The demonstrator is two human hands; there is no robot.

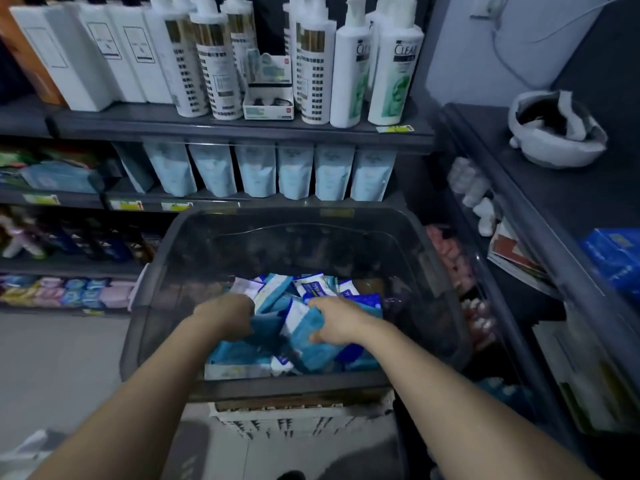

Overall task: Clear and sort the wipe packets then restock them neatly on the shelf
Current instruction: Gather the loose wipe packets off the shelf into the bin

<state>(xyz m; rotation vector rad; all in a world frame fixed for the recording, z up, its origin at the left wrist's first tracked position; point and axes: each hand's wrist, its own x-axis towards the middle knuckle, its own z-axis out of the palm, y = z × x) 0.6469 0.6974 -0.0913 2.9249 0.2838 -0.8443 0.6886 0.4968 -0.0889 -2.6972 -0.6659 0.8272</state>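
digging in the dark bin (298, 384), left grip (225, 315) and right grip (337, 320) each apparently pinching wipe packets (239, 355)

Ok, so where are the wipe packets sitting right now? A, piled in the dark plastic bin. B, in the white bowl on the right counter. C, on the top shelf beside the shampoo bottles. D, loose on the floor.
A: the blue and white wipe packets lie heaped inside the dark plastic bin, with the left hand and right hand both down among them.
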